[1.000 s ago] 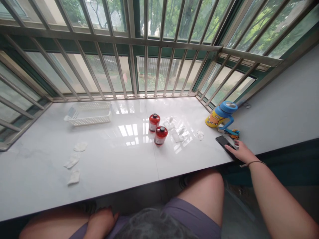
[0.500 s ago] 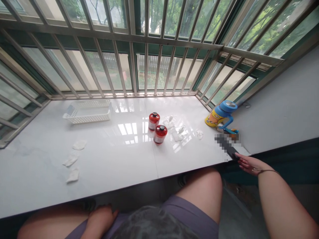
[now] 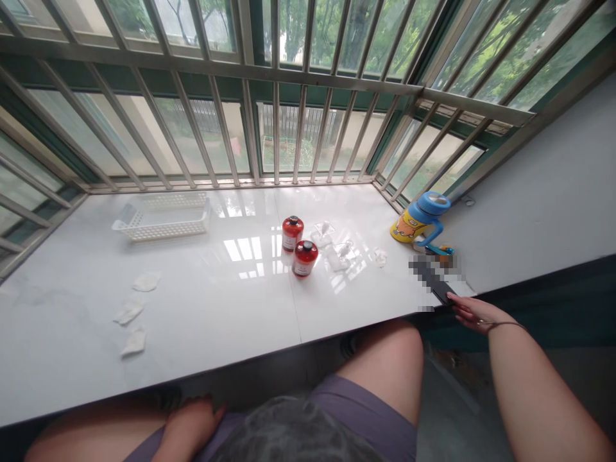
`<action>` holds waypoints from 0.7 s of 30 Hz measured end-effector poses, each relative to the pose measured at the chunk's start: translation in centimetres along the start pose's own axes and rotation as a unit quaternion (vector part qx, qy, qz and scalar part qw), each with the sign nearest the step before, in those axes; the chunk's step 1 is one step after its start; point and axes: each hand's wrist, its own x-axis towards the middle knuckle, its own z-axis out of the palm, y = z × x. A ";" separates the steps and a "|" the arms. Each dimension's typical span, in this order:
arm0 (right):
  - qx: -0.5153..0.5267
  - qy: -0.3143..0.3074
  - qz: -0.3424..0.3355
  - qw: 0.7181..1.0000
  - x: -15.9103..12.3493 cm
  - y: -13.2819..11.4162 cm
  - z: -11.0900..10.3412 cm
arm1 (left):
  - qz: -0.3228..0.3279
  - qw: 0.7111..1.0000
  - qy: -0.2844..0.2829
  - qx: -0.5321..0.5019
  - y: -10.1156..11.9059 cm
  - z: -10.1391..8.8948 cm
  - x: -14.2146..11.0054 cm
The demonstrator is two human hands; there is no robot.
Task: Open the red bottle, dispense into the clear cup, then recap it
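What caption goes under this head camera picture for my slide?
Right hand touches a dark phone at the white sill's edge, two red bottles mid-sill, left hand on lap.

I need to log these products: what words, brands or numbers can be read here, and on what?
None can be read.
Two red bottles: white labels, print too small.
Yellow and blue cup: cartoon picture, no legible words.
Dark phone by the right hand: blurred out.

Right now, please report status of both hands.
Right hand fingertips on dark phone, open. Left hand resting on lap. Blue-lidded cup behind phone.
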 end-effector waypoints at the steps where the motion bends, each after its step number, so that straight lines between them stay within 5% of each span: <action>1: 0.002 0.001 0.001 1.000 0.0 0.0 0.0 | -0.001 1.000 -0.001 -0.003 0.0 -0.1 0.0; 21: -0.080 0.005 -0.071 0.994 -1.8 -0.6 0.6 | 0.010 1.000 -0.017 0.023 0.3 -0.6 -0.3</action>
